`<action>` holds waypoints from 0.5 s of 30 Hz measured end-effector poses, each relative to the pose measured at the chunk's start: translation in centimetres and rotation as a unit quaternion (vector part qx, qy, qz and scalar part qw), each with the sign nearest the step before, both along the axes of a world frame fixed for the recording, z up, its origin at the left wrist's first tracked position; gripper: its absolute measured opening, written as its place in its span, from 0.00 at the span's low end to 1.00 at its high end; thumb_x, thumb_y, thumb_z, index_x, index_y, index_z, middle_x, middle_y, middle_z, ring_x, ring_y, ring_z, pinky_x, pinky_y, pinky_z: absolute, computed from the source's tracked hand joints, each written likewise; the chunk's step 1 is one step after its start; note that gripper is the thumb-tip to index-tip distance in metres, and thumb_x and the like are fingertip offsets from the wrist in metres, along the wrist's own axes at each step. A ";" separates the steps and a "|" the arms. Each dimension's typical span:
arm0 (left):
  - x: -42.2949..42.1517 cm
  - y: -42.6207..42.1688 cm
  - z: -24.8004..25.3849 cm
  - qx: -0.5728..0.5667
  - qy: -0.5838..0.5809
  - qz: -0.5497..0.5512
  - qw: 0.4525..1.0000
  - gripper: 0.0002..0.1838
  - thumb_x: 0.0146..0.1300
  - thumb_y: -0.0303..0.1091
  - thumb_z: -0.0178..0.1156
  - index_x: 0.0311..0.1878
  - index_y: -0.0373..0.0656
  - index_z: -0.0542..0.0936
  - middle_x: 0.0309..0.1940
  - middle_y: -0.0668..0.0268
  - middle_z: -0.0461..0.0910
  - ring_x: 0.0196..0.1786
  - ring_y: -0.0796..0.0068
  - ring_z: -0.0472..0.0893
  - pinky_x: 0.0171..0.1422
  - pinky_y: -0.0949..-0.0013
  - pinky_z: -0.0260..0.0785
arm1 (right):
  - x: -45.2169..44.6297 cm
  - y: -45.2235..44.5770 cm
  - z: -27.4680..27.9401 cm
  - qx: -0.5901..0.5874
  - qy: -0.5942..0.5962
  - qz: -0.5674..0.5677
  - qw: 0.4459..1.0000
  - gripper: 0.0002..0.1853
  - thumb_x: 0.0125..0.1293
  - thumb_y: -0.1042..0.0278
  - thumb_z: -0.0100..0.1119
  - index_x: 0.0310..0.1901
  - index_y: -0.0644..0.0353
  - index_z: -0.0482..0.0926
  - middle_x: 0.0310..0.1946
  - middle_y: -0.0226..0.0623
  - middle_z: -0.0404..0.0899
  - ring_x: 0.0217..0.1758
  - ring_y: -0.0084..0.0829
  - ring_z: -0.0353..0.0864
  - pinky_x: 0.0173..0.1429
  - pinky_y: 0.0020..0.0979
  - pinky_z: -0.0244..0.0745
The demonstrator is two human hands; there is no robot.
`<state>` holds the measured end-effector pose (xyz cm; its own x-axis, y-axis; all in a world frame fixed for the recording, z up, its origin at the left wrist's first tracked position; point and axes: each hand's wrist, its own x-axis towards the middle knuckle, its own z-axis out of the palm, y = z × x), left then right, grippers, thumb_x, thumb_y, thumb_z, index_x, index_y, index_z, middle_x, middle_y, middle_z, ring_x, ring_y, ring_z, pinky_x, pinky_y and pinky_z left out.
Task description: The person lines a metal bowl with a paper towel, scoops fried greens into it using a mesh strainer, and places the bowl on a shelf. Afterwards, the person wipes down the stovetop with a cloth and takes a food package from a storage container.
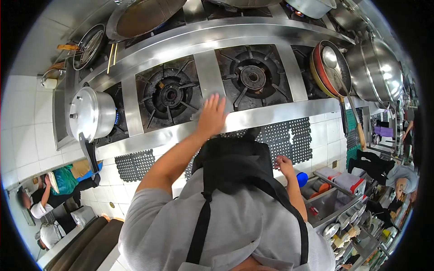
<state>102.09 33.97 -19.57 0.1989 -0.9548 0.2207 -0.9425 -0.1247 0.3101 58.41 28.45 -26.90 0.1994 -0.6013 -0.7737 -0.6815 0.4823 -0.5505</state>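
Note:
My left hand (212, 116) lies flat with its fingers stretched out on the steel strip between two burners, at the stove's front edge. Under and beside it shows a greyish patch, perhaps a cloth, too indistinct to be sure. The left burner (171, 92) and the right burner (252, 77) both have bare black grates. My right hand (284, 165) hangs low beside my black apron (233, 167), fingers loosely bent and apart, with nothing visible in it.
A pressure cooker (92, 113) sits over a blue flame at left. Pans (332, 67) and large steel bowls (375, 70) stand at right, handles over the edge. Black mats (289, 142) cover floor tiles. Co-workers (395, 174) are at right and far left; shelves (343, 217) hold utensils.

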 end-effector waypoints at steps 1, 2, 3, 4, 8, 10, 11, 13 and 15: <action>1.3 -2.3 -0.8 0.004 -0.008 0.021 1.000 0.31 0.64 0.45 0.53 0.67 0.40 0.62 0.67 0.45 0.59 0.69 0.47 0.58 0.72 0.47 0.49 | 0.1 0.3 0.9 -0.005 -0.002 -0.015 1.000 0.14 0.68 0.57 0.51 0.47 0.56 0.76 0.33 0.30 0.81 0.29 0.23 0.80 0.28 0.25 0.72; 3.1 -4.5 -1.1 0.022 -0.003 0.026 0.999 0.31 0.65 0.46 0.51 0.67 0.40 0.61 0.67 0.45 0.58 0.70 0.47 0.58 0.72 0.48 0.48 | 0.2 0.1 1.7 -0.011 -0.004 -0.028 1.000 0.13 0.68 0.57 0.52 0.47 0.56 0.76 0.33 0.30 0.81 0.29 0.23 0.80 0.28 0.24 0.72; 5.4 -6.7 -1.3 0.037 0.001 0.032 0.999 0.31 0.67 0.47 0.49 0.67 0.39 0.60 0.68 0.45 0.56 0.70 0.47 0.57 0.73 0.49 0.48 | -0.6 0.5 1.8 -0.048 0.009 0.014 0.999 0.14 0.68 0.57 0.51 0.47 0.56 0.76 0.32 0.30 0.80 0.30 0.24 0.81 0.27 0.25 0.72; 7.7 -8.8 -1.5 0.059 0.023 0.050 0.997 0.31 0.69 0.49 0.44 0.67 0.39 0.59 0.70 0.46 0.53 0.72 0.48 0.54 0.74 0.52 0.46 | -2.8 0.8 -0.2 -0.040 0.010 0.017 0.999 0.14 0.68 0.58 0.51 0.47 0.56 0.76 0.32 0.30 0.80 0.31 0.24 0.82 0.28 0.26 0.72; 14.6 -15.2 -2.1 0.068 0.017 0.138 0.988 0.30 0.70 0.51 0.41 0.67 0.39 0.59 0.71 0.49 0.50 0.73 0.52 0.51 0.74 0.54 0.46 | -8.7 5.1 0.0 -0.208 0.023 0.195 0.958 0.12 0.67 0.61 0.51 0.42 0.61 0.76 0.28 0.32 0.80 0.32 0.31 0.82 0.33 0.27 0.74; 13.9 -15.5 -2.1 0.056 0.027 0.148 0.987 0.30 0.69 0.50 0.43 0.67 0.39 0.60 0.71 0.48 0.52 0.73 0.50 0.52 0.74 0.54 0.46 | -9.8 6.4 2.0 -0.075 0.063 0.071 0.993 0.13 0.66 0.60 0.51 0.44 0.60 0.77 0.30 0.32 0.81 0.30 0.29 0.81 0.28 0.26 0.72; 13.2 -15.5 -2.0 0.044 0.037 0.160 0.985 0.30 0.68 0.48 0.45 0.66 0.39 0.60 0.70 0.46 0.54 0.72 0.49 0.53 0.74 0.53 0.46 | -10.5 7.0 3.0 0.058 0.102 -0.054 0.992 0.15 0.66 0.59 0.52 0.47 0.60 0.77 0.31 0.33 0.81 0.28 0.27 0.79 0.23 0.26 0.69; 10.2 -12.9 -1.1 0.031 0.026 0.130 0.991 0.29 0.67 0.47 0.47 0.65 0.38 0.62 0.68 0.45 0.56 0.71 0.47 0.56 0.72 0.52 0.51 | -11.5 7.7 3.4 0.068 0.124 -0.078 0.987 0.15 0.66 0.58 0.51 0.46 0.59 0.77 0.31 0.33 0.81 0.29 0.27 0.80 0.24 0.27 0.70; 5.8 -7.9 -1.0 0.016 0.018 0.079 0.997 0.28 0.65 0.44 0.52 0.63 0.37 0.65 0.66 0.44 0.59 0.69 0.45 0.59 0.69 0.50 0.55 | -14.4 10.0 0.3 0.074 0.129 -0.108 0.983 0.14 0.66 0.58 0.51 0.46 0.57 0.77 0.30 0.33 0.80 0.30 0.26 0.79 0.25 0.28 0.71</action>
